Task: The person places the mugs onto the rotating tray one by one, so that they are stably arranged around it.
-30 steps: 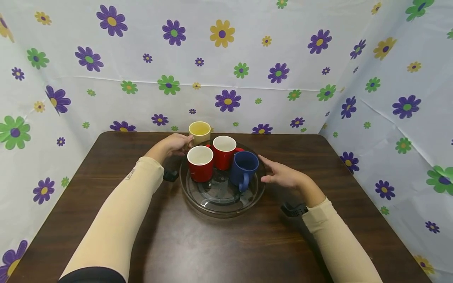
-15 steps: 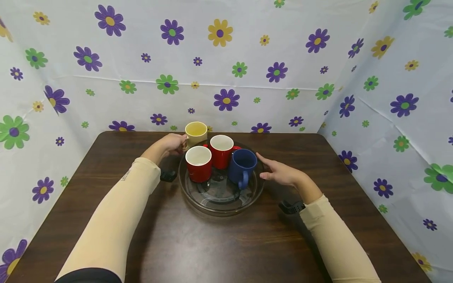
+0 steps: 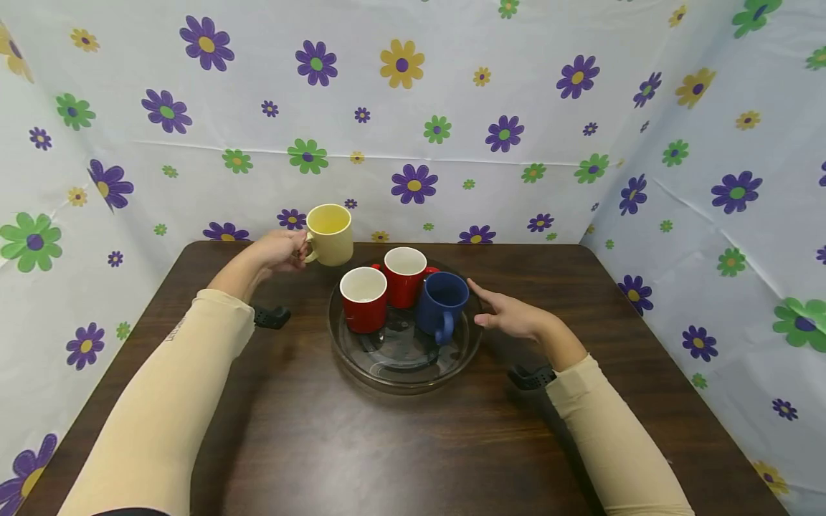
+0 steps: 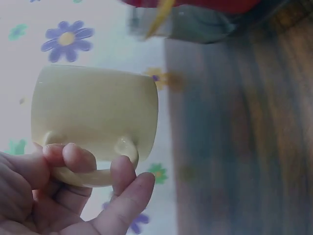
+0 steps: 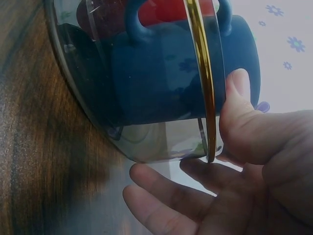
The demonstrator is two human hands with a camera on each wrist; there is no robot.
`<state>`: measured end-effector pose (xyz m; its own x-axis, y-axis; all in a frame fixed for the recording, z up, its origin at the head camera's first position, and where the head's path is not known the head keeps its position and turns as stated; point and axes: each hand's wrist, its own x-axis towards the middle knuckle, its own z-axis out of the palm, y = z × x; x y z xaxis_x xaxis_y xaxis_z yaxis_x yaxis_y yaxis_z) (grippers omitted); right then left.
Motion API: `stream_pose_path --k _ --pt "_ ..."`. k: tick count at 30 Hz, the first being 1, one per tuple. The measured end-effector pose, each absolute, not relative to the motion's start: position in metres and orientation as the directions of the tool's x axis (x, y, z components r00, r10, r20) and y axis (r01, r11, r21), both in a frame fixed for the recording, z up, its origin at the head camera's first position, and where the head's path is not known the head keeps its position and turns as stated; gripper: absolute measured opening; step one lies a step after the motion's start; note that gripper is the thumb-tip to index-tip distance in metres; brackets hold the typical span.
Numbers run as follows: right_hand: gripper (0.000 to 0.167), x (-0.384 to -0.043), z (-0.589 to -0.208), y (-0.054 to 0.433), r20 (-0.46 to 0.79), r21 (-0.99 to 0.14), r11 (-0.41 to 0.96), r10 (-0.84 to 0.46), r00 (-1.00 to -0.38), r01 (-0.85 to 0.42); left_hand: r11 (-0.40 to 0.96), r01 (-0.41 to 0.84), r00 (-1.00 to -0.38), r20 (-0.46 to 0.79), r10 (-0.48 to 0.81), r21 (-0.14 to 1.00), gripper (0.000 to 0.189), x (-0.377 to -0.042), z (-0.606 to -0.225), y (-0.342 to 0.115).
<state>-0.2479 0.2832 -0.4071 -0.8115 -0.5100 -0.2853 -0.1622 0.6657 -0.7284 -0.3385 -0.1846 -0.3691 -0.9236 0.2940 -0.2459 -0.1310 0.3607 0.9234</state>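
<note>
The left hand (image 3: 274, 252) pinches the yellow mug (image 3: 330, 234) by its handle, aloft left of the dish (image 3: 400, 369), while the right hand (image 3: 513, 317), fingers spread, steadies the rim; setting the mug down likely needs a clear table spot.

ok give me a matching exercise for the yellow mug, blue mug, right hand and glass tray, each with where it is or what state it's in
Things:
1. yellow mug
2. blue mug
3. right hand
4. glass tray

States:
A. rests on the dark table
B. held up by its handle, off the tray
C. open, at the tray's rim
D. stands in the tray beside a red mug

Pairs: 1-B, 2-D, 3-C, 4-A
</note>
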Motion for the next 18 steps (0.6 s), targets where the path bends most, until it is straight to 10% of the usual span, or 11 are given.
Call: stream_pose_path --k 18 --pt "0.078 -0.249 -0.406 0.285 -0.294 -0.747 0.649 -0.517 -0.804 -0.145 0.348 0.042 -0.907 -0.110 0.407 0.937 0.042 -0.271 -0.294 -0.202"
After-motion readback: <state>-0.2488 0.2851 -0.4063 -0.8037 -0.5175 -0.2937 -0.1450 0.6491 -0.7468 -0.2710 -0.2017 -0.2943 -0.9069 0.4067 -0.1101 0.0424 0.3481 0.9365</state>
